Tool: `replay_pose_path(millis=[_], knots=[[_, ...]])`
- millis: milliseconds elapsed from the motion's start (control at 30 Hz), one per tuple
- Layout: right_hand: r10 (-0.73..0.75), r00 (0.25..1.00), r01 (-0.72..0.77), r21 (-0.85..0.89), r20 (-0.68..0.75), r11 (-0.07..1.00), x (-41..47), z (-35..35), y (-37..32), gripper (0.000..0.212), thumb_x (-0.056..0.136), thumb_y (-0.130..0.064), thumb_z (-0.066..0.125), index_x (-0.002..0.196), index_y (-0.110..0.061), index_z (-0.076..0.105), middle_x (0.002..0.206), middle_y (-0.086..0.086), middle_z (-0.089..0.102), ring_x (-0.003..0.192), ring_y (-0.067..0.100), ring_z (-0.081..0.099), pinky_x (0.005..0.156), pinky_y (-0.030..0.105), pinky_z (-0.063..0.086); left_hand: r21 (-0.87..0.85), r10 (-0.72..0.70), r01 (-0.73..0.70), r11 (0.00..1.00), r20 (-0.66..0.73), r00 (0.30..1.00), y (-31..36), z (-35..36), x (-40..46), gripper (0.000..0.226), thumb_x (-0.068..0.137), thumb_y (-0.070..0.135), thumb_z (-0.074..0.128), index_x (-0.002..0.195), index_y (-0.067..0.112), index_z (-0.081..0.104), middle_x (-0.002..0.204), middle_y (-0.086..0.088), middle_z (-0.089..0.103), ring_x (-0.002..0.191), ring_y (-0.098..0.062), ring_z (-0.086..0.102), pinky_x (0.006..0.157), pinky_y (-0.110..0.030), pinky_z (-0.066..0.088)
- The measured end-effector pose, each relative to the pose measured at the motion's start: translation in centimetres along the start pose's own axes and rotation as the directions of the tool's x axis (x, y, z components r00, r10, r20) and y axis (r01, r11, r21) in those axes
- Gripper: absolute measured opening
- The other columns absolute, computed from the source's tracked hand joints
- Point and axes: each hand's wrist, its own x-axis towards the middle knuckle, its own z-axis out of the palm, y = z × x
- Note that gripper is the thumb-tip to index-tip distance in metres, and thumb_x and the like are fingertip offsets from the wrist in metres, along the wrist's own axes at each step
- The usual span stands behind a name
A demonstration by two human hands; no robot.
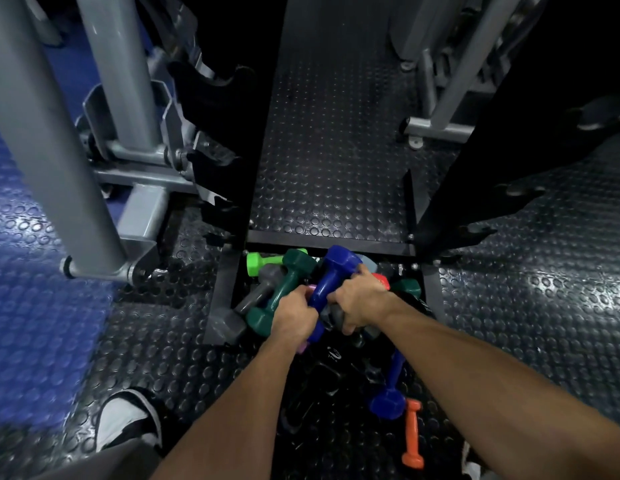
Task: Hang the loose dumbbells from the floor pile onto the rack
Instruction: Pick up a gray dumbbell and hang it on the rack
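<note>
A pile of loose dumbbells lies on the floor at the foot of the black rack (331, 243). A blue dumbbell (336, 271) stands tilted above the pile, and my left hand (294, 317) is closed around its handle. My right hand (358, 303) is closed on a grey dumbbell (334, 315) just to its right. In the pile lie a dark green dumbbell (284, 292), a bright green one (261, 264) and another grey one (246, 306). The rack's black cradles (215, 161) rise on the left and on the right (509, 199).
A second blue dumbbell (391, 393) and a small orange one (413, 434) lie near my right forearm. Grey machine posts (55, 140) stand at the left, more grey frames (436, 126) at the back right. My shoe (128, 420) rests on the studded black rubber floor (329, 161).
</note>
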Motion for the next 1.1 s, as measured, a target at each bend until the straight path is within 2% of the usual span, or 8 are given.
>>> replay_pose_path(millis=[67, 167, 300, 500, 667, 800, 867, 1100], knots=[[0.013, 1.000, -0.012, 0.073, -0.010, 0.997, -0.4, -0.6, 0.1, 0.042, 0.076, -0.054, 0.070, 0.112, -0.033, 0.063, 0.081, -0.011, 0.064, 0.089, 0.019, 0.060, 0.112, 0.051, 0.024, -0.008, 0.006, -0.006, 1.000, -0.002, 1.000, 0.1, -0.1, 0.1, 0.044, 0.086, 0.009, 0.060, 0.127, 0.023, 0.064, 0.108, -0.003, 0.073, 0.097, -0.022, 0.068, 0.085, -0.031, 0.053], [0.042, 0.999, -0.036, 0.214, -0.024, 0.976, -1.2, -1.0, 0.1, 0.050, 0.072, -0.065, 0.068, 0.111, -0.034, 0.061, 0.075, -0.012, 0.058, 0.088, 0.017, 0.057, 0.105, 0.047, 0.028, -0.008, 0.002, -0.002, 1.000, -0.027, 1.000, 0.3, -0.3, 0.2, 0.046, 0.084, 0.011, 0.061, 0.128, 0.026, 0.064, 0.114, -0.004, 0.074, 0.105, -0.025, 0.069, 0.091, -0.032, 0.053], [0.073, 0.997, -0.070, 0.362, 0.007, 0.929, -3.7, -1.7, 1.1, 0.046, 0.072, -0.067, 0.071, 0.103, -0.037, 0.055, 0.076, -0.017, 0.055, 0.094, 0.014, 0.055, 0.107, 0.045, 0.026, -0.007, -0.002, 0.002, 1.000, -0.016, 1.000, 0.5, -0.5, -0.4, 0.049, 0.083, 0.007, 0.060, 0.130, 0.022, 0.064, 0.116, -0.006, 0.073, 0.109, -0.027, 0.067, 0.093, -0.030, 0.050], [0.104, 0.995, -0.089, 0.496, -0.003, 0.864, -5.6, -1.5, 0.8, 0.057, 0.068, -0.070, 0.073, 0.116, -0.041, 0.062, 0.099, -0.012, 0.068, 0.101, 0.016, 0.059, 0.098, 0.042, 0.034, 0.021, 0.032, -0.033, 0.999, 0.035, 0.999, 0.7, -1.3, -1.8, 0.054, 0.081, 0.007, 0.066, 0.132, 0.022, 0.062, 0.116, -0.006, 0.073, 0.105, -0.024, 0.069, 0.086, -0.024, 0.049], [0.134, 0.990, -0.092, 0.550, -0.037, 0.830, -5.9, -1.3, -0.1, 0.056, 0.064, -0.076, 0.069, 0.108, -0.041, 0.063, 0.095, -0.012, 0.068, 0.098, 0.016, 0.061, 0.087, 0.038, 0.038, 0.157, 0.137, -0.143, 0.977, 0.049, 0.989, -0.4, -0.5, -1.5, 0.057, 0.075, 0.022, 0.062, 0.132, 0.023, 0.061, 0.118, -0.008, 0.067, 0.111, -0.034, 0.065, 0.101, -0.046, 0.050], [0.110, 0.993, -0.105, 0.661, 0.034, 0.743, -5.9, -1.7, 0.2, 0.053, 0.062, -0.076, 0.073, 0.101, -0.040, 0.065, 0.096, -0.012, 0.068, 0.094, 0.014, 0.065, 0.073, 0.030, 0.046, 0.278, 0.198, -0.209, 0.938, 0.070, 0.978, 0.4, -0.9, -1.9, 0.058, 0.081, 0.020, 0.076, 0.135, 0.020, 0.057, 0.126, -0.007, 0.062, 0.118, -0.030, 0.061, 0.109, -0.045, 0.043], [0.087, 0.995, -0.099, 0.692, 0.053, 0.715, -6.2, -1.7, 0.4, 0.051, 0.064, -0.072, 0.075, 0.101, -0.039, 0.067, 0.092, -0.012, 0.069, 0.091, 0.013, 0.066, 0.072, 0.030, 0.052, 0.337, 0.225, -0.233, 0.912, 0.062, 0.972, 0.4, -0.8, -1.7, 0.055, 0.083, 0.022, 0.076, 0.135, 0.018, 0.056, 0.127, -0.007, 0.063, 0.119, -0.029, 0.060, 0.109, -0.043, 0.044], [0.058, 0.998, -0.043, 0.625, -0.003, 0.780, -7.0, -1.0, 0.4, 0.054, 0.064, -0.073, 0.074, 0.100, -0.034, 0.063, 0.091, -0.012, 0.066, 0.092, 0.015, 0.063, 0.071, 0.030, 0.043, 0.626, 0.278, -0.307, 0.717, 0.147, 0.949, 1.0, -0.7, -0.2, 0.073, 0.086, 0.050, 0.071, 0.148, 0.024, 0.041, 0.142, -0.001, 0.056, 0.135, -0.025, 0.047, 0.113, -0.041, 0.034]])
